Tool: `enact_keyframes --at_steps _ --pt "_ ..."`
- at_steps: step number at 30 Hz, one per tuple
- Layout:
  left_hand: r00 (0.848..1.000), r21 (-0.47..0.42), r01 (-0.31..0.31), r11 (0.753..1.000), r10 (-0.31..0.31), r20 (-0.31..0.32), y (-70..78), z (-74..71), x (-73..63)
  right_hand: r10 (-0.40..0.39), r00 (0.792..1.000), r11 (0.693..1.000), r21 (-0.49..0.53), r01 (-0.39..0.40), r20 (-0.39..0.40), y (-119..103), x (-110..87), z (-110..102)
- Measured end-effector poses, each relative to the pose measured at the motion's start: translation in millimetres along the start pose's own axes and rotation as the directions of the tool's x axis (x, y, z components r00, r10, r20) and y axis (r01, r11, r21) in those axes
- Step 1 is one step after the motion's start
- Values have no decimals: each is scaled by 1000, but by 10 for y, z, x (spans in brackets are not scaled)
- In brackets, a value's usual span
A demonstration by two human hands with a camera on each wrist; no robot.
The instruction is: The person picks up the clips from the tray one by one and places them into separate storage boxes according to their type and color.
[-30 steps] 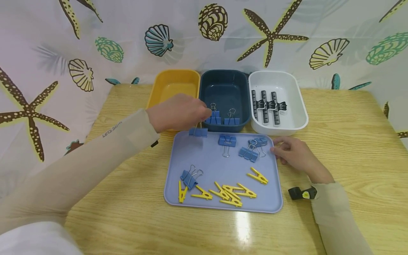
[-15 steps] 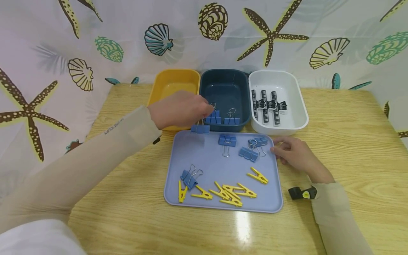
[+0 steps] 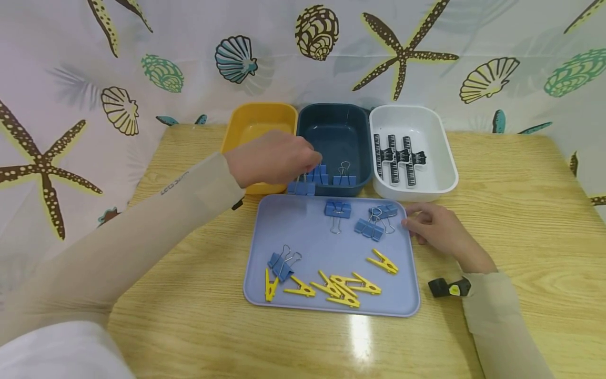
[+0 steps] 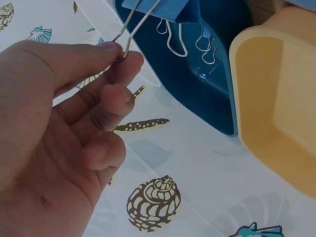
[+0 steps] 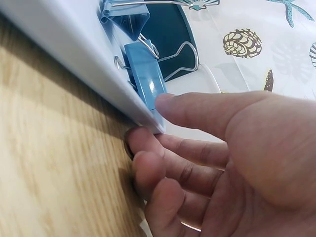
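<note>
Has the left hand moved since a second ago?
Yes: in the head view, the left hand shifted right and slightly up, toward the dark-blue rounded rectangular bin.

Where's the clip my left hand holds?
In the head view, the blue clip hangs from your left hand, by the front-left corner of the dark blue bin, near the tray.

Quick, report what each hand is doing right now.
Left hand: closed, pinching a blue binder clip.
Right hand: closed, holding the lavender tray by its edge.

indoor workspace, room type unclear | wooden table (image 3: 199,295) | seashell-print cloth (image 3: 284,79) behind | three bins (image 3: 338,142)
</note>
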State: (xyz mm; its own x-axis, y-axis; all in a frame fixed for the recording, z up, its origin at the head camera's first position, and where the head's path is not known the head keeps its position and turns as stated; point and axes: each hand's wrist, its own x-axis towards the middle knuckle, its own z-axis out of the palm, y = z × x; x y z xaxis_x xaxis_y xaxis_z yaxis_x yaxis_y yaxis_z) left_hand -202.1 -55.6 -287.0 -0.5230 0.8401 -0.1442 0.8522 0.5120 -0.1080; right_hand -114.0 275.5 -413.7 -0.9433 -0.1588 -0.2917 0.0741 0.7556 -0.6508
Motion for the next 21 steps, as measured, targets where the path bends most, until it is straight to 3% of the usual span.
enact_keyframes --at_steps 21 --pt "998 -47 42 998 -40 39 -28 -58 110 0 1000 1000 7 0 0 13 -4 -3"
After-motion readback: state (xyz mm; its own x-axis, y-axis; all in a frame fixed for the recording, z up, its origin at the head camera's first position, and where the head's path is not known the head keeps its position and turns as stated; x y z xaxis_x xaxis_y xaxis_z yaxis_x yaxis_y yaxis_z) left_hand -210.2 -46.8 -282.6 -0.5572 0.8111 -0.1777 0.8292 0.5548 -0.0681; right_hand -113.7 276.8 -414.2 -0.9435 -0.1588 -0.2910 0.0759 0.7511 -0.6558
